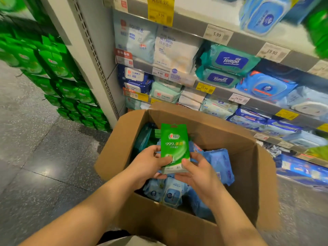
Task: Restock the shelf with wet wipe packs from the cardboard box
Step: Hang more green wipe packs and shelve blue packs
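A small green wet wipe pack [174, 144] stands upright above the open cardboard box [245, 167]. My left hand [149, 164] grips its lower left edge, thumb on the front. My right hand [197, 173] holds its lower right corner, thumb on the front. Inside the box lie several blue wipe packs [220, 164] and a teal pack [144, 137]. The shelf [248, 41] with stocked wipe packs rises behind the box.
Green packs [53, 68] hang in rows on a display to the left of the shelf upright [92, 55]. Grey tiled floor [35, 148] spreads out at the left. Price tags [217, 34] line the shelf edges.
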